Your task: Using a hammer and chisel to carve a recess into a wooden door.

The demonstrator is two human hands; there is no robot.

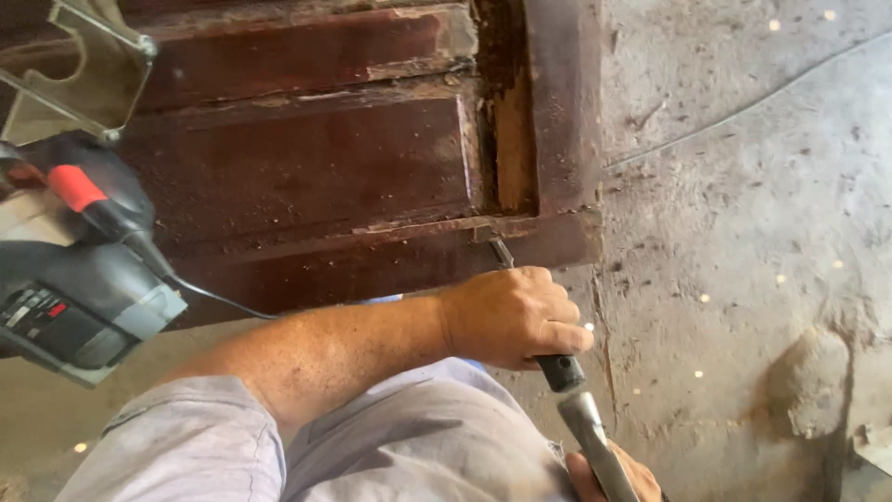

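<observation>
Gripping a chisel (pixel 500 251) against the dark wooden door (pixel 316 167), the left hand (pixel 509 316) clamps its handle; the right hand (pixel 613 479), at five o'clock, clasps a hammer (pixel 583 418).

A grey power tool (pixel 70 297) with a red switch is seen at left; the concrete floor (pixel 743 232) is strewn with debris.

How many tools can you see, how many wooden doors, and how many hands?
Tools: 2, a chisel and a grey power tool
Wooden doors: 1, a dark red door
Hands: 2, left hand and right hand
Total: 5
</observation>
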